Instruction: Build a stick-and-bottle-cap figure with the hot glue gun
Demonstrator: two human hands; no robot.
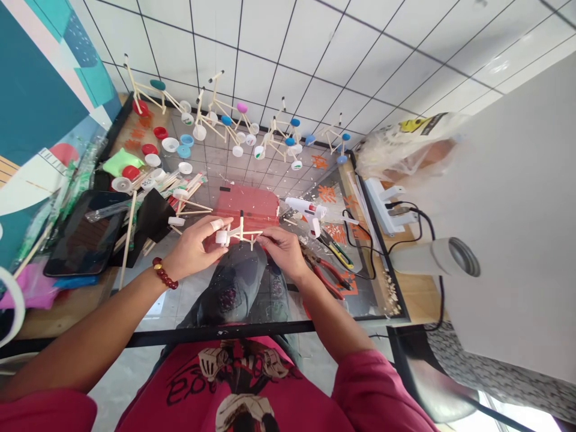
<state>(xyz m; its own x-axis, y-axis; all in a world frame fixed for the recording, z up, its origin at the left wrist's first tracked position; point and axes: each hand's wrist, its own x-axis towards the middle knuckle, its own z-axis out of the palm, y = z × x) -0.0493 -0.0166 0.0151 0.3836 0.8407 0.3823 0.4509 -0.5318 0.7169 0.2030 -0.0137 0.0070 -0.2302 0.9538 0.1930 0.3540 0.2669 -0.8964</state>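
Between my two hands is a small bicycle model (pixel 242 233) made of pale sticks, with a white bottle cap at its left end and a black-tipped stick pointing up. My left hand (pixel 198 246), a white wrap on one finger, grips it near the cap. The fingers of my right hand (pixel 283 249) are pinched at the sticks on the other end. Just beyond lies a red mat (pixel 247 203) sprinkled with white scraps. A white glue gun (pixel 308 211) rests to the right, and a pair of red-handled pliers (pixel 324 271) lies near my right forearm.
Several finished stick bicycles (pixel 225 120) line the back of the glass table. At left are loose caps (pixel 171 144), sticks, black sheet pieces (pixel 155 217) and a phone (pixel 85 234). A yellow-green utility knife (pixel 336 251), power strip (pixel 384 207) and white cup (pixel 434 257) stand right.
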